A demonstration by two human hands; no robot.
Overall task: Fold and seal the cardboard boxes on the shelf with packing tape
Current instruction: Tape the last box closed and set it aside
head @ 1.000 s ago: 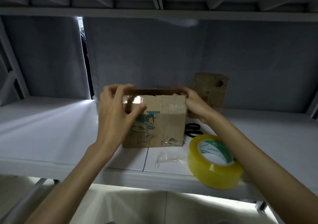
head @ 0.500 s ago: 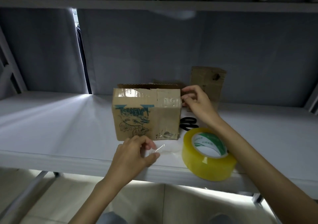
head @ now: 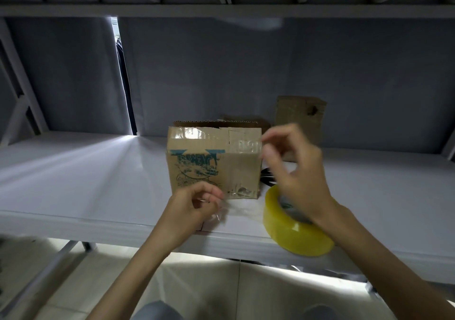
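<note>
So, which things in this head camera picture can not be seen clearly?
- Scissors: mostly hidden behind the printed box and the right hand.
- Right hand: motion-blurred, so its grip is unclear.
- Clear tape piece pinched by the left hand: transparent, edges hard to trace.
- Tape roll: label covered by the right wrist.

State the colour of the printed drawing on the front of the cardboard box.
Teal-green line art on brown cardboard box, clearest in the head view.

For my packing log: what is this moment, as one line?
stage: taping | left hand: pinches clear tape strip | right hand: blurred, holds nothing visible | box: upright | tape roll: shelf edge
</note>
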